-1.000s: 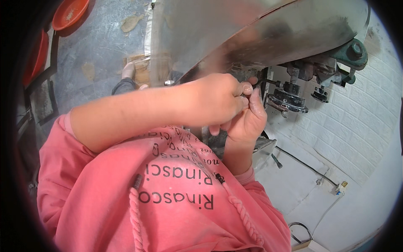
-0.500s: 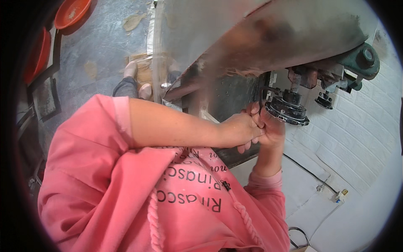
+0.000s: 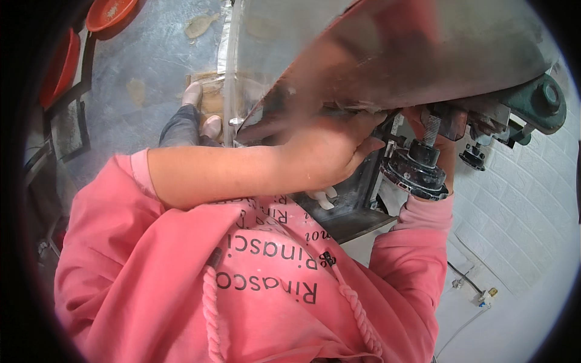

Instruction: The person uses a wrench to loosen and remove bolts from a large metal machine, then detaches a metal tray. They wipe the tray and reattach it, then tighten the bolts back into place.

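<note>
My left hand (image 3: 330, 148) reaches in from the left, close beneath the lower edge of a large, smeared, translucent cover (image 3: 460, 66). Its thumb stands apart from the fingers, and I see nothing held between them. Part of this hand is blurred behind the cover. My right hand (image 3: 416, 120) is raised behind a black round knob (image 3: 417, 166) on a threaded screw. Only a bit of that hand shows beside the screw, so its fingers are hidden.
A green metal bracket (image 3: 541, 103) and a smaller black knob (image 3: 472, 157) are at the right. Below my left hand is a dark box-like frame (image 3: 357, 221). Orange-red basins (image 3: 109, 15) lie at far left. A white brick-patterned wall (image 3: 508, 212) stands right.
My hands were together beside the black knob and have come apart. The left moved up and left to the cover's edge; the right moved up behind the knob.
</note>
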Demonstrator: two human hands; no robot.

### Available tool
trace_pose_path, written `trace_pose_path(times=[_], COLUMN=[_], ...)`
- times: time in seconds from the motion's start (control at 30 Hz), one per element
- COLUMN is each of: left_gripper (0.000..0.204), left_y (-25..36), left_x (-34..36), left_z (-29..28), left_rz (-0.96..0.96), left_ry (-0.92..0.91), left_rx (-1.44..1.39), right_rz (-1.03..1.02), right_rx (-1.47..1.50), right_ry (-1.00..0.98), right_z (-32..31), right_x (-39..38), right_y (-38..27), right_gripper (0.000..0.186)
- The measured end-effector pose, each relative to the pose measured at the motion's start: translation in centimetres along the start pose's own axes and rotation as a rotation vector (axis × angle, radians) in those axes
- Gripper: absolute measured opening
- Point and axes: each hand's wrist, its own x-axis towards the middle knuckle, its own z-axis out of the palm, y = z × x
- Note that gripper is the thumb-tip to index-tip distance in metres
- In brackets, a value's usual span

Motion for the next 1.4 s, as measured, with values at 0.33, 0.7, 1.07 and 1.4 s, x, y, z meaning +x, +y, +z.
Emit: trace_pose_path(times=[0.33, 0.7, 1.07, 1.4], left_gripper=[0.039, 0.041, 0.02, 0.027], left_y=[-0.5, -0.6, -0.7, -0.2], left_x=[0.6, 0.6, 0.4, -1.4], left_z=[0.2, 0.4, 0.5, -3.4], left_rz=[0.163, 0.183, 0.101, -0.325], left_ry=[-0.128, 0.026, -0.092, -0.308], left_rx=[0.519, 0.368, 0.341, -0.216], right_rz=[-0.014, -0.073, 0.037, 0.285], right_rx=[-0.299, 0.097, -0.09, 0.353], right_ry=[-0.049, 0.115, 0.164, -0.122], right_z=[1.0, 2.7, -0.6, 12.6], right_x=[-2.0, -2.3, -5.0, -11.7], right_y=[-1.7, 1.7, 5.1, 6.1], right_gripper=[0.027, 0.022, 0.023, 0.032])
